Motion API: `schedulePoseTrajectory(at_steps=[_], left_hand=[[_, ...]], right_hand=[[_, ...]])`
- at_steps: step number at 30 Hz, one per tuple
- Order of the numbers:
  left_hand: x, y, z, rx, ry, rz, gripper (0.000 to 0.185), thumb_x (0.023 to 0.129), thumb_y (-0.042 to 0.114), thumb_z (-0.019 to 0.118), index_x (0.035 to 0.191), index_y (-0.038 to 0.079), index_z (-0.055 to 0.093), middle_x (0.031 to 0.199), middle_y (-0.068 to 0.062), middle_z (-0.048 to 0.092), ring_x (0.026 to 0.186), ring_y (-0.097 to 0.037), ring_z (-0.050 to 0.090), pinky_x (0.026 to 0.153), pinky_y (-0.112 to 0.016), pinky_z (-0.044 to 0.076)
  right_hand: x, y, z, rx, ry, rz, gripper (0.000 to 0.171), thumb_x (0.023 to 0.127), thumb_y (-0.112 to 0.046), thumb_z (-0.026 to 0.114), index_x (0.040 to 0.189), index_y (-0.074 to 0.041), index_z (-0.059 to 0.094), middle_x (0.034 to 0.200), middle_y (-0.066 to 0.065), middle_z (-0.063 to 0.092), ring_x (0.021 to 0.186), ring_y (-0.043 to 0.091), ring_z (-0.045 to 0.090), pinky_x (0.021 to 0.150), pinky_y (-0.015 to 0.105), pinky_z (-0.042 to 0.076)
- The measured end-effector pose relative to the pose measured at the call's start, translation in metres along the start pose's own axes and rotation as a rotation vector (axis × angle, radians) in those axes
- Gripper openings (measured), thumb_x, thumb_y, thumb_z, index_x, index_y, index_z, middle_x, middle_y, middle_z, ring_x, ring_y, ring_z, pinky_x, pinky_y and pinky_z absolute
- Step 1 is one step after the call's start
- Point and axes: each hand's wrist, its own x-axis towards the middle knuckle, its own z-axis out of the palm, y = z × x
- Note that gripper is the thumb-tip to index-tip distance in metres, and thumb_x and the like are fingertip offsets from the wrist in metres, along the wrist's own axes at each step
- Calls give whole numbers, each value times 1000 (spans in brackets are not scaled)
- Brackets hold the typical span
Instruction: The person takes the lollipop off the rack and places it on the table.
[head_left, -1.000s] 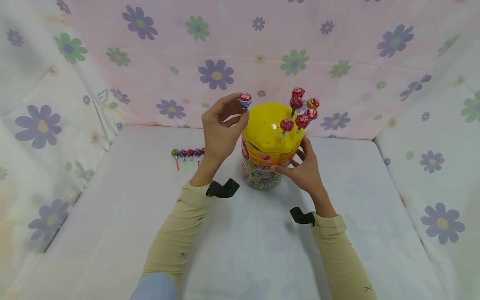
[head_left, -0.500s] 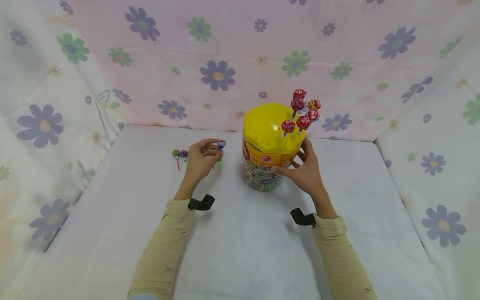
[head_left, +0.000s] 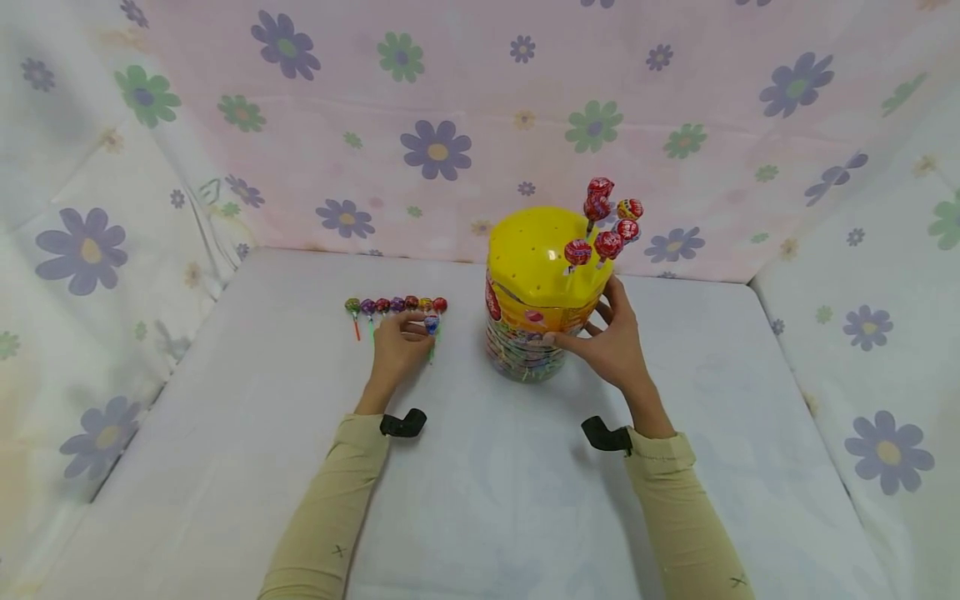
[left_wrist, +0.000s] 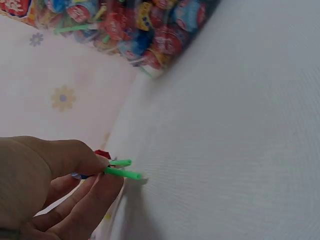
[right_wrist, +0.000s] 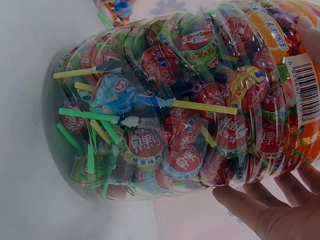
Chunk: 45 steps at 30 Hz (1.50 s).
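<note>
My left hand (head_left: 397, 346) pinches a blue-wrapped lollipop (head_left: 431, 324) between thumb and fingertips, low over the table at the right end of a row of lollipops (head_left: 397, 305). In the left wrist view its green stick (left_wrist: 125, 173) points out past the thumb, with another green stick end close behind. The right hand (head_left: 615, 346) grips a clear plastic jar (head_left: 517, 354) full of wrapped lollipops, thumb on the near side and fingers round the right. A yellow lid (head_left: 528, 250) with small holes tops the jar. Several mostly red lollipops (head_left: 608, 244) stand upright in its right part.
White cloth covers the table (head_left: 480, 500). A flower-printed pink curtain (head_left: 480, 108) hangs behind, and pale flowered cloth walls (head_left: 885, 350) stand on both sides. A gap separates the lollipop row from the jar.
The left hand has moved from beside the lid, down and left to the row, carrying the blue-wrapped lollipop, then slightly lower and nearer. The right hand stays on the jar.
</note>
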Motion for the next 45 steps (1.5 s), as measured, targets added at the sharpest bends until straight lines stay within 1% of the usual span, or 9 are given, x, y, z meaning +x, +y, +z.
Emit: schedulePoseTrajectory(at_steps=[14,19,22,24,29,32,35,40,45], left_hand=[[-3,1,5,147,66,41,33,83,-2,75,114,-10,68,94,-25,72,84,-36,73,79,-48,61],[-5,14,-2,173,63,55,33,87,2,76,116,-10,67,96,-25,72,85,-37,73,77,-48,61],[-6,32,-7,139,63,105,32,88,2,75,116,-10,68,97,-25,72,85,-38,72,76,-47,62],[-6,46,-9,93,68,180,30,89,2,75,116,-9,68,98,-24,73,84,-37,73,76,-41,63],[-7,88,-3,-170,131,444,30,89,-2,75,118,-5,70,103,-22,72,90,-36,72,77,-23,61],[-11,117,6,-320,161,604,33,89,-4,74,120,-7,67,109,-23,69,97,-36,69,82,-24,61],[-19,146,16,-379,146,725,33,88,-7,73,121,-10,65,112,-24,67,101,-35,67,87,-29,61],[-34,183,35,-402,7,793,31,89,-8,72,118,-12,63,115,-27,65,106,-34,67,90,-34,61],[-45,199,53,-367,-93,733,32,92,-6,69,123,-10,62,122,-24,65,112,-32,68,94,-30,59]], right_hand=[[0,0,2,21,-7,-2,94,82,-8,85,158,-19,29,157,5,40,142,35,43,110,60,44],[1,0,1,10,-7,-4,95,82,-9,85,158,-20,29,157,5,39,142,36,44,109,61,45],[1,0,1,7,-5,-5,94,82,-9,85,158,-20,30,157,4,39,142,36,43,109,61,45],[1,0,1,9,-5,-5,94,82,-9,85,158,-20,30,157,4,39,142,35,44,109,61,45],[0,0,1,14,-7,0,93,83,-9,85,158,-19,30,157,5,39,142,35,44,110,61,44],[0,0,0,16,-8,2,93,82,-10,85,158,-19,30,157,5,39,142,35,43,110,60,44],[0,1,0,16,-10,6,94,82,-10,85,158,-19,30,157,5,39,143,35,43,110,60,44],[0,0,1,-10,-2,15,94,82,-10,85,158,-19,30,158,6,39,143,35,43,109,59,45],[-3,-14,1,-22,0,18,94,82,-5,83,158,-10,28,159,14,37,144,41,41,109,62,44]])
